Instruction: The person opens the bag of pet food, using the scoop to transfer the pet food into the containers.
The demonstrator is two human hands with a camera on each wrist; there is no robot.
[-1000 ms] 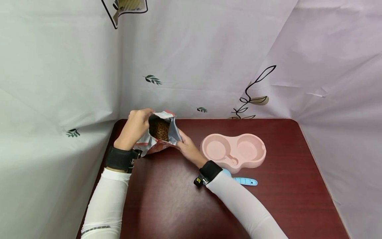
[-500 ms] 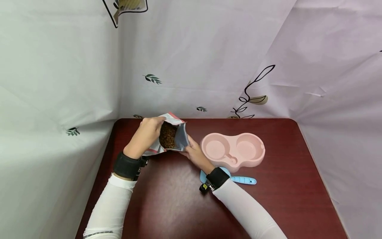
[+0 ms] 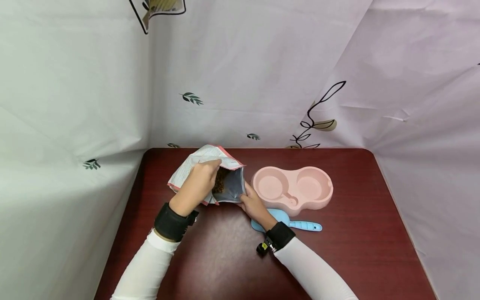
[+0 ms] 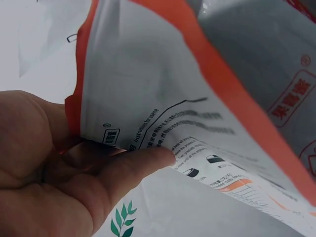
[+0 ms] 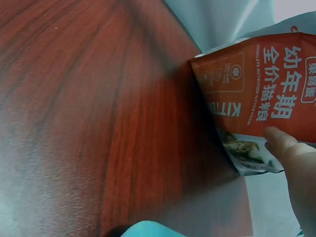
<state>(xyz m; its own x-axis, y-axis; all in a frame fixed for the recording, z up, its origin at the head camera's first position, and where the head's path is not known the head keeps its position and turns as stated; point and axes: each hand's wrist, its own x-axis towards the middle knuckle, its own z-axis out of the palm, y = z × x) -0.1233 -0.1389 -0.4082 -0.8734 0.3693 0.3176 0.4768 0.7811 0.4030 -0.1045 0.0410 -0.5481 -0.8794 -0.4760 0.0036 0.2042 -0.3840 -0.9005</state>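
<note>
Both hands hold an opened bag of kitten food [image 3: 184, 170], white with red-orange edging, tilted with its mouth toward the right. Brown kibble [image 3: 219, 183] shows inside, against the silvery lining. My left hand [image 3: 198, 180] grips the rim on the near left; in the left wrist view, the thumb of that hand [image 4: 64, 182] lies along the printed panel. On the mouth's right side, my right hand [image 3: 254, 205] holds the edge. The right wrist view shows the bag's orange front [image 5: 247, 89] with fingers [image 5: 281, 140] against it; the rest of that hand is cut off.
A pink double bowl [image 3: 292, 204] stands just right of the bag. In front of it lies a light blue scoop [image 3: 305, 226], partly covered by the right wrist. The dark red table [image 3: 360, 258] ends at a fabric backdrop [image 3: 240, 83] behind and at both sides.
Both hands have carried the bag to the right and nearer the person. It leans over further, so more of its printed side and less kibble show. The bowl and scoop stay put.
</note>
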